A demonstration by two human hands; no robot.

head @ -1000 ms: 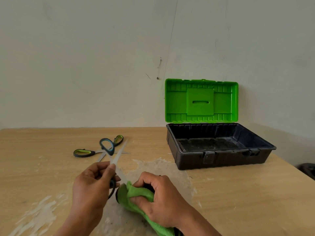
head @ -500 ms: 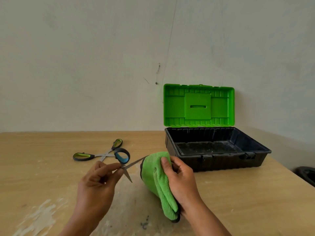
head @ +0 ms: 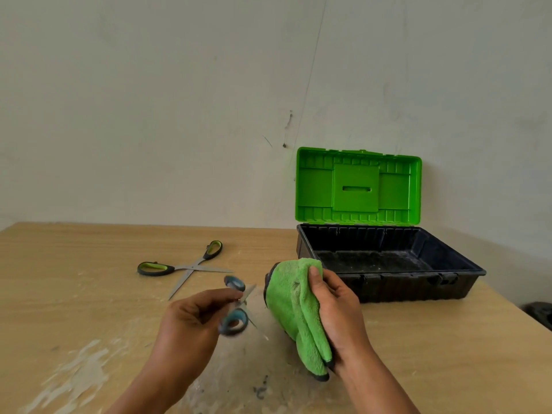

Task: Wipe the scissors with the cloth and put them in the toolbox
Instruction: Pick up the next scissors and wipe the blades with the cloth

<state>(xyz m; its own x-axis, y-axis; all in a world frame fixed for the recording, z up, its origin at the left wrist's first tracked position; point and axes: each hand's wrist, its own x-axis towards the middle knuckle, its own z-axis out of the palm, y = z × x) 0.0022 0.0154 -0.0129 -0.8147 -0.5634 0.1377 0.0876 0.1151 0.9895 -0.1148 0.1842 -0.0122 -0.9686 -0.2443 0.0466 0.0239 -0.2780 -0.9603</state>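
Blue-handled scissors [head: 236, 321] pinched in left hand [head: 191, 321] above table [head: 74, 279]; blurred, spread open, blades pointing right toward cloth [head: 292, 309], near it. Right hand [head: 337, 312] grips bunched cloth. Open toolbox [head: 388, 291] behind cloth, lid [head: 355, 186] upright. Green-handled scissors [head: 191, 268] lie spread open farther left.

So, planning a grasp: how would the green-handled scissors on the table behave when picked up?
The green-handled scissors lie splayed open, so the blades would probably swing about the pivot. They look stiff and, lying flat on the table, unlikely to roll.
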